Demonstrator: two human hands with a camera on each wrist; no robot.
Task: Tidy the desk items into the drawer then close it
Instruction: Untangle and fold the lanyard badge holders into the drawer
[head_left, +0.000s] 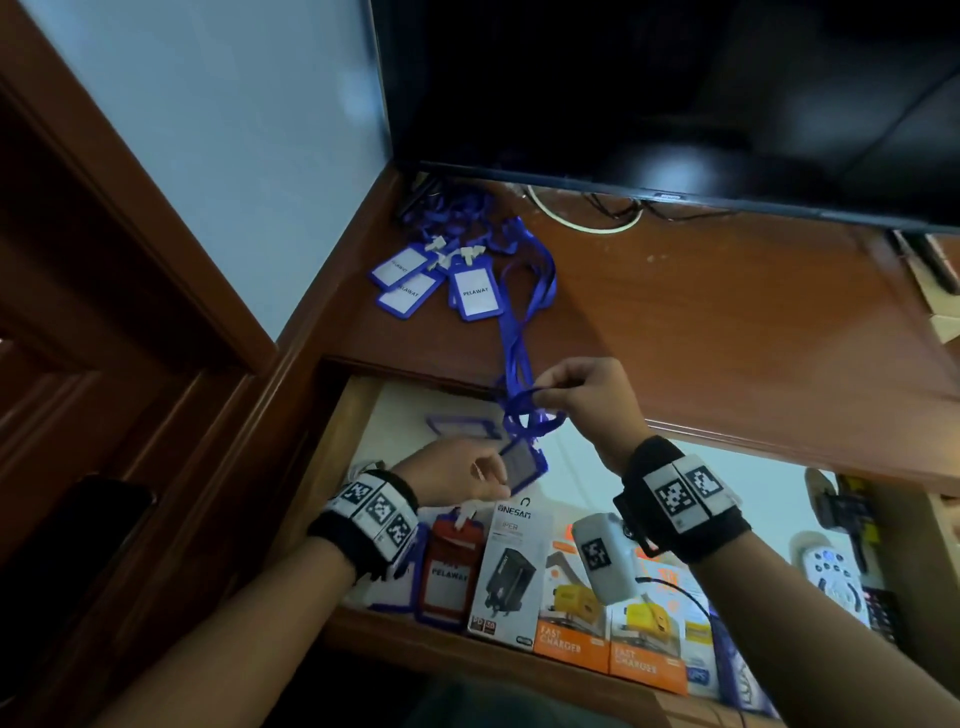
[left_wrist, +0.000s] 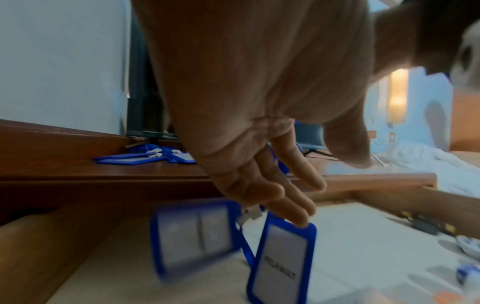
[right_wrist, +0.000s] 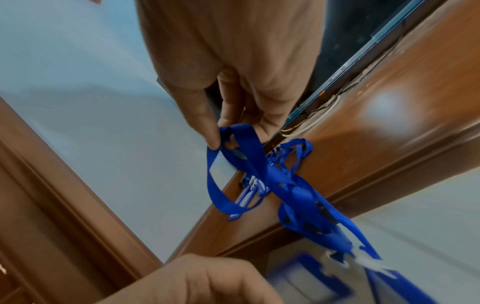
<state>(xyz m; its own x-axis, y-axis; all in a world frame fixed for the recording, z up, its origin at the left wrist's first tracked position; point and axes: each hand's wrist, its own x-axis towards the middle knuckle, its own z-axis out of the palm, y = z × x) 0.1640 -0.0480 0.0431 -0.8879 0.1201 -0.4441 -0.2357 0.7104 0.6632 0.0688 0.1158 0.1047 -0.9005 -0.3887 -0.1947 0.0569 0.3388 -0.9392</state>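
A pile of blue badge holders (head_left: 431, 280) with tangled blue lanyards lies at the desk's back left corner. One blue lanyard (head_left: 517, 343) trails from there over the desk edge into the open drawer (head_left: 332, 457). My right hand (head_left: 543, 392) pinches a loop of this lanyard (right_wrist: 249, 148) above the drawer. A blue badge holder (left_wrist: 283, 259) hangs from it, tilted, over the drawer floor. My left hand (head_left: 493, 470) reaches under it, and its straight fingertips (left_wrist: 298, 216) touch the holder's top edge, thumb apart. A second blue holder (left_wrist: 194, 236) shows blurred beside it.
The drawer holds a red badge holder (head_left: 447, 566), a white charger box (head_left: 511, 571), orange charger boxes (head_left: 571, 623) and a remote (head_left: 831, 577) at the right. A dark screen (head_left: 675, 104) stands over the wooden desk top (head_left: 727, 312), with cables beneath it.
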